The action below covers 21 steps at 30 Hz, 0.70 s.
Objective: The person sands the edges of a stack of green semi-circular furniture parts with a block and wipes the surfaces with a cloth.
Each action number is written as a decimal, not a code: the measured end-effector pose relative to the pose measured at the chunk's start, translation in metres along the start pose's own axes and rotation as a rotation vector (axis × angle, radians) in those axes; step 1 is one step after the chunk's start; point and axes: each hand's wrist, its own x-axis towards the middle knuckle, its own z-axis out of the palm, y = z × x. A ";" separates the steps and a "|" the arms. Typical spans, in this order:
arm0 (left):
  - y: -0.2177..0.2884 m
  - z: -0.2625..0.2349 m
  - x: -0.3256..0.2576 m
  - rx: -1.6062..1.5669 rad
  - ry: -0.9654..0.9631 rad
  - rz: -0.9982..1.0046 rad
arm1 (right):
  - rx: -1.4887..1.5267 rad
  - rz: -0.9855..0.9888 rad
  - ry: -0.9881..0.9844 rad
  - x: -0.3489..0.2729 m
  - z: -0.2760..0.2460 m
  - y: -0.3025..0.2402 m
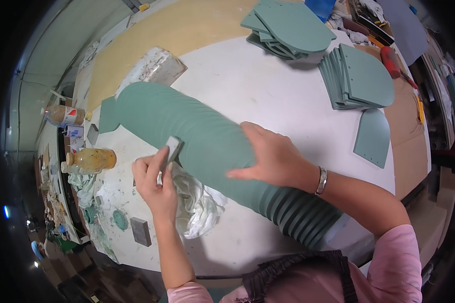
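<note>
A long row of green round-ended panels (182, 121) lies diagonally across the table, packed face to face. The panels sit tightly together on the left and fan apart near my body. My left hand (156, 182) pinches a small pale block (173, 148), probably a sanding block, against the row's near side. On top of the row rests my right hand (273, 159), thumb and fingers spread; some fingertips are hard to make out. Below the row, beside my left hand, a crumpled white cloth (199, 207) lies on the white table (212, 76).
A whitish block (159, 68) stands by the row's far end. To the left are a bottle of yellowish liquid (93, 159), a bottle with brown contents (65, 115) and a grey block (140, 231). Stacked green panels (293, 28), more panels (361, 76) and a red-handled tool (391, 61) occupy the right.
</note>
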 end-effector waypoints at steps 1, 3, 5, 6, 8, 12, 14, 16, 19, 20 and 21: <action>-0.001 -0.007 -0.006 0.011 0.009 0.001 | -0.012 0.001 0.009 0.000 0.001 -0.002; -0.006 -0.010 -0.018 -0.056 0.065 -0.093 | -0.037 0.010 0.017 -0.002 0.000 -0.001; -0.013 -0.013 -0.021 -0.065 0.086 -0.098 | -0.037 0.033 -0.025 -0.001 -0.003 -0.006; -0.016 -0.012 -0.022 -0.098 0.113 -0.119 | -0.040 0.024 -0.029 -0.001 -0.003 -0.006; -0.023 -0.009 -0.020 -0.131 0.150 -0.142 | -0.028 -0.003 -0.032 -0.001 -0.004 -0.004; -0.040 -0.003 -0.001 -0.091 0.192 -0.138 | -0.081 -0.028 -0.028 0.000 -0.002 -0.004; -0.049 0.003 0.018 -0.058 0.214 -0.097 | -0.104 -0.039 -0.032 0.000 -0.002 -0.005; -0.054 0.008 0.043 0.014 0.184 -0.039 | -0.112 -0.032 -0.049 0.000 0.000 -0.008; -0.052 0.022 0.081 0.065 0.131 0.028 | -0.140 -0.051 -0.017 -0.002 0.003 -0.003; -0.049 0.023 0.089 0.053 0.110 0.037 | -0.152 -0.084 0.029 -0.003 0.003 -0.001; -0.050 0.020 0.091 0.057 0.115 0.035 | -0.152 -0.091 0.027 -0.003 0.003 -0.002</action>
